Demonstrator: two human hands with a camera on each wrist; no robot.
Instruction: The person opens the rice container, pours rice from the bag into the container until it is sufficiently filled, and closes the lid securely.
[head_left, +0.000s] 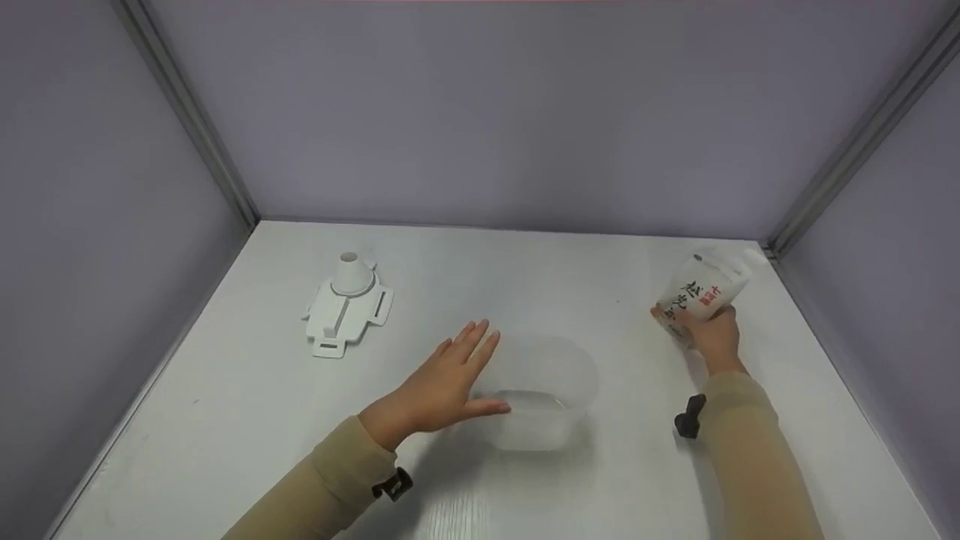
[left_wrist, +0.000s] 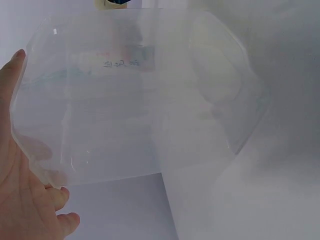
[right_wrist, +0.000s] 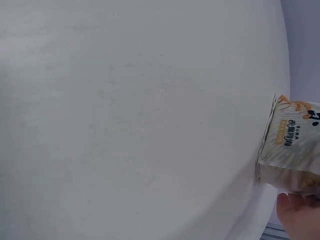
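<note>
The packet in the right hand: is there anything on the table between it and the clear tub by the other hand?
Nothing visible does. The packet, gripped by the right hand, and the clear tub, touched by the left hand, have only bare white table between them. The white funnel piece lies far off to the left.

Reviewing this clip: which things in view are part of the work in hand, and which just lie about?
In hand:
clear plastic container, touched by the left hand
printed packet, gripped by the right hand

Lying about:
white funnel on its flat white part
</note>
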